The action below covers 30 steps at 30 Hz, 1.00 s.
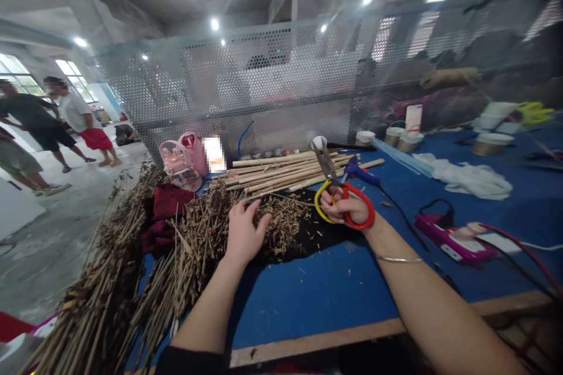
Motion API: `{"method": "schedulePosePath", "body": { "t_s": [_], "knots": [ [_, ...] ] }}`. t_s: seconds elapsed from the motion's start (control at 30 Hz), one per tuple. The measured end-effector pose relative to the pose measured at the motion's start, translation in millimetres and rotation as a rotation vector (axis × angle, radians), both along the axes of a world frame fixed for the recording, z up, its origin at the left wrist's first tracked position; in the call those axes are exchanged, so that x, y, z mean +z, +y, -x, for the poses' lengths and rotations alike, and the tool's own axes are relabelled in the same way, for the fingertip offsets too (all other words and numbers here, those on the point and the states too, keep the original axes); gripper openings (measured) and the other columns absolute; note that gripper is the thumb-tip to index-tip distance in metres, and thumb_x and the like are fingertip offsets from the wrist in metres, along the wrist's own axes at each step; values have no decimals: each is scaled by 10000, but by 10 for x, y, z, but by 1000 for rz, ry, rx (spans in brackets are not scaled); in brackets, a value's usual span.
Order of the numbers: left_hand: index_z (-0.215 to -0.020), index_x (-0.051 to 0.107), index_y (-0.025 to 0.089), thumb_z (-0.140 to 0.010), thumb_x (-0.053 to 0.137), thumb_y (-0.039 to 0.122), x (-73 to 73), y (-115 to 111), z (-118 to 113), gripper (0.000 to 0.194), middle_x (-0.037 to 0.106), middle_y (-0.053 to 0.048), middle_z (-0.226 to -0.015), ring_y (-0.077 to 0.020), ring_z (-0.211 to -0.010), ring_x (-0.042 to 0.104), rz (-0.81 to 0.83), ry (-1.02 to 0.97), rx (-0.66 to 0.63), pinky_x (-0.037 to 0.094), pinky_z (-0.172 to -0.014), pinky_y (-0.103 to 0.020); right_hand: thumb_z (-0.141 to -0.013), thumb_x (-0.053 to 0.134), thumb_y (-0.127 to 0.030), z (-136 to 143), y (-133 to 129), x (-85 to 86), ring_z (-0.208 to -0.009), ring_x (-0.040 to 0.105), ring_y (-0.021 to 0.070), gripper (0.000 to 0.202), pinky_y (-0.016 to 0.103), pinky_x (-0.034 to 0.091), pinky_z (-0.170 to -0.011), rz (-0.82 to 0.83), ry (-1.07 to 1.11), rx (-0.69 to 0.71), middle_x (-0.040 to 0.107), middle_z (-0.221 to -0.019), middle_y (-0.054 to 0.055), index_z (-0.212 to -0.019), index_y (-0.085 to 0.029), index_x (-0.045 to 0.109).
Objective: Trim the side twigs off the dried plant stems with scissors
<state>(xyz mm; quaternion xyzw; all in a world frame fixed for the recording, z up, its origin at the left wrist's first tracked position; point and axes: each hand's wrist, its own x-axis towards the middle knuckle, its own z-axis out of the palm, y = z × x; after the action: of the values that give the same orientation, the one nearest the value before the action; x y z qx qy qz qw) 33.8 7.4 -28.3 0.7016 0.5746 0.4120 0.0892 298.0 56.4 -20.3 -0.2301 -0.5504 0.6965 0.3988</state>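
My right hand (341, 205) is closed round the red and yellow handles of a pair of scissors (325, 161). Their metal blades point up and away, tips close together. A thin stem seems to run leftward from this hand, but I cannot tell if the fingers pinch it. My left hand (247, 228) rests on the dried plant stalks (197, 234), fingers apart and bent slightly down. Just right of it, small dry clippings (285, 222) lie heaped on a black cloth (323, 238). A blue glue gun (363, 174) lies behind my right hand.
Pale sticks (285, 173) lie behind the clippings, near a pink bag (189, 155) and a dark red cloth (171, 202). On the right of the blue table (308, 310) are a purple power strip (457, 240), white gloves (466, 176) and several tubs. People stand far left.
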Motion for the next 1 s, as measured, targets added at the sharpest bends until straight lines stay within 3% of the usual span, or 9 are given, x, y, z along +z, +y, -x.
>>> {"method": "schedulePosePath", "body": {
  "t_s": [0.1, 0.17, 0.37, 0.5, 0.6, 0.77, 0.87, 0.93, 1.0],
  "knots": [
    [-1254, 431, 257, -684, 537, 561, -12, -95, -106, 655, 231, -113, -1413, -362, -1291, 103, 30, 316, -177, 79, -995, -578, -554, 585, -170, 27, 19, -33, -388, 280, 40, 225, 149, 214, -310, 5, 26, -45, 378, -525, -64, -678, -197, 400],
    [-1286, 383, 275, -659, 559, 572, -36, -130, -160, 715, 137, -106, -1447, -383, -1299, 28, 61, 451, -260, 25, -973, -624, -553, 587, -171, 52, 18, -40, -381, 273, 37, 225, 151, 215, -307, 13, 25, -62, 373, -523, -67, -677, -197, 400],
    [-1210, 460, 351, -728, 600, 323, -82, -53, -72, 502, 137, -64, -1454, -372, -1305, 27, 66, 583, -174, 38, -955, -649, -561, 589, -155, 133, -13, -32, -362, 278, 28, 218, 157, 237, -309, 18, 18, -55, 395, -519, -71, -673, -186, 405],
    [-1138, 537, 335, -708, 600, 416, -69, -5, 17, 442, 215, -70, -1431, -386, -1296, 67, 98, 538, -137, 21, -942, -661, -576, 603, -166, 219, -44, -37, -342, 324, 35, 230, 165, 235, -303, 1, -3, -43, 433, -518, -68, -674, -186, 396],
    [-1168, 519, 297, -680, 566, 536, -29, -12, 13, 546, 302, -96, -1389, -379, -1282, 138, 106, 376, -123, 43, -950, -652, -590, 627, -194, 278, -67, -33, -344, 372, 45, 260, 168, 242, -306, -5, -37, -26, 455, -534, -66, -678, -186, 382],
    [-889, 646, 196, -783, 483, 415, 70, -54, -42, 293, 588, -110, -999, -270, -1059, 461, -82, -179, 123, 296, -949, -457, -601, 664, -233, 342, -79, -32, -359, 354, 32, 315, 157, 244, -312, 13, -18, -38, 451, -562, -71, -695, -190, 366],
    [-851, 654, 181, -766, 509, 420, 62, -58, -111, 292, 626, -85, -833, -214, -830, 559, 67, -539, 24, 433, -767, -334, -607, 675, -259, 417, -97, -90, -359, 344, 32, 340, 157, 237, -315, 11, 2, -39, 432, -546, -79, -700, -196, 355],
    [-944, 633, 170, -746, 532, 440, 31, -47, -172, 350, 643, -77, -837, -179, -734, 577, 264, -788, -115, 455, -641, -277, -614, 675, -280, 489, -134, -143, -374, 356, 38, 338, 160, 245, -323, -8, -30, -25, 437, -557, -76, -712, -196, 362],
    [-997, 601, 162, -731, 558, 434, 8, -32, -219, 383, 644, -75, -891, -150, -742, 587, 332, -1033, -202, 458, -622, -242, -637, 661, -304, 561, -191, -176, -391, 361, 38, 315, 164, 257, -341, -41, -119, -20, 446, -575, -68, -725, -191, 380]
  ]
}}
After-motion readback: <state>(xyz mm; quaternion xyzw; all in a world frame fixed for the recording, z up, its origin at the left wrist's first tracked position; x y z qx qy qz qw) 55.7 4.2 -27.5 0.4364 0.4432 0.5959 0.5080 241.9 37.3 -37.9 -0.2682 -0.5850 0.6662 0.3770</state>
